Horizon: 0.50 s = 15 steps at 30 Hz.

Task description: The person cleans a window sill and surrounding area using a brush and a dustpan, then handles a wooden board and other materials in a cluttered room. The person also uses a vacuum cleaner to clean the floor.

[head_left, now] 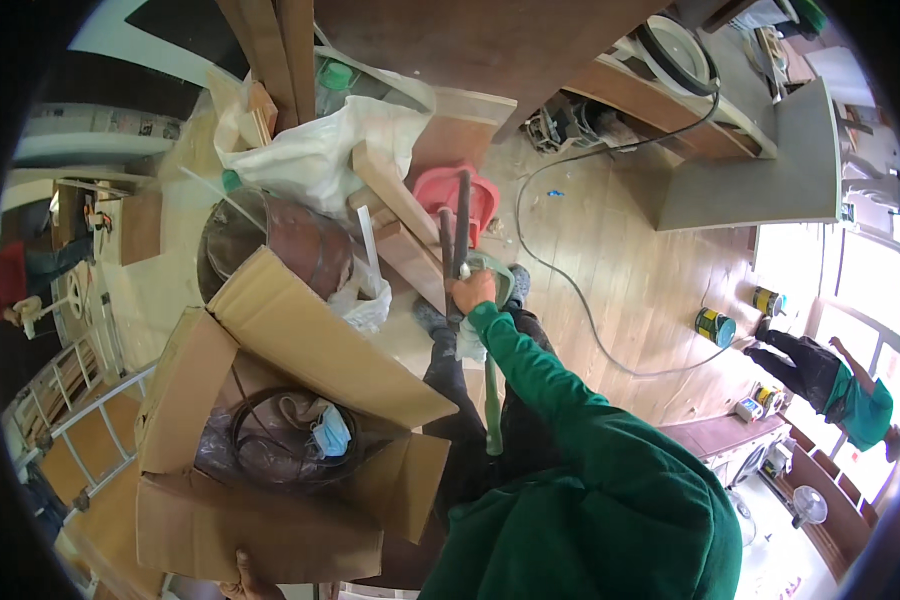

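My right hand [473, 291], at the end of a green sleeve, is closed around a bundle of long-handled things. Two dark rods [463, 215] stick up past it, and a green handle [493, 408] hangs below; their exact kind I cannot make out. At the lower left my left hand [248, 580] grips the bottom edge of an open cardboard box [260, 525], with only some fingers showing. Inside the box lie a coiled dark cable or hose [260, 440], clear plastic and a light blue face mask [331, 432]. Ahead of my right hand sits a pink dustpan [485, 205].
A brown plastic-wrapped drum [295, 250], a white sack [315, 150] and wood offcuts [395, 190] crowd the left. A black cable [580, 290] curves across the wooden floor. Paint cans [715, 327] and another person [835, 390] are at right; a ladder [95, 430] stands left.
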{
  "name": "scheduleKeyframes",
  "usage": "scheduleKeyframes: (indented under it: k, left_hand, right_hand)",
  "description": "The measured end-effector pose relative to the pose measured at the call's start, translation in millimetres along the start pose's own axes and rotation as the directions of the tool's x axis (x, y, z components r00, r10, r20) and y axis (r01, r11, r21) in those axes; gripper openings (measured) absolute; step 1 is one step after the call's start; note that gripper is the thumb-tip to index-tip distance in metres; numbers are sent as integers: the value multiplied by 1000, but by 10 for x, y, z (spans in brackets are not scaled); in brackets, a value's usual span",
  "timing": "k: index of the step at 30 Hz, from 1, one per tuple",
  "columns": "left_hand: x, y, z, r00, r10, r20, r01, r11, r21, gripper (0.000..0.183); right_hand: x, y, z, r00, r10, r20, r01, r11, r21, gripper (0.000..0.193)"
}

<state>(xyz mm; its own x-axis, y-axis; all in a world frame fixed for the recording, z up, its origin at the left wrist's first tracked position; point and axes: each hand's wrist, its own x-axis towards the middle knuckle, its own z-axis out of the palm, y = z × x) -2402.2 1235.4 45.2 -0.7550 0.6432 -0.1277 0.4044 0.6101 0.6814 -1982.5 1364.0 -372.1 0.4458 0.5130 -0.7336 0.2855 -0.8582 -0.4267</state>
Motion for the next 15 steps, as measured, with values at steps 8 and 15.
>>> scheduleKeyframes:
  k: [8, 15]
  left_hand:
    - [-70, 477, 267, 972, 138, 192, -118, 987, -109, 41]
    - [186, 327, 273, 910, 334, 245, -309, 941, -135, 35]
  right_hand:
    - [-543, -96, -103, 977, 26, -211, 20, 977, 212, 44]
    - [-504, 172, -460, 948, 156, -278, 26, 831, 555, 27]
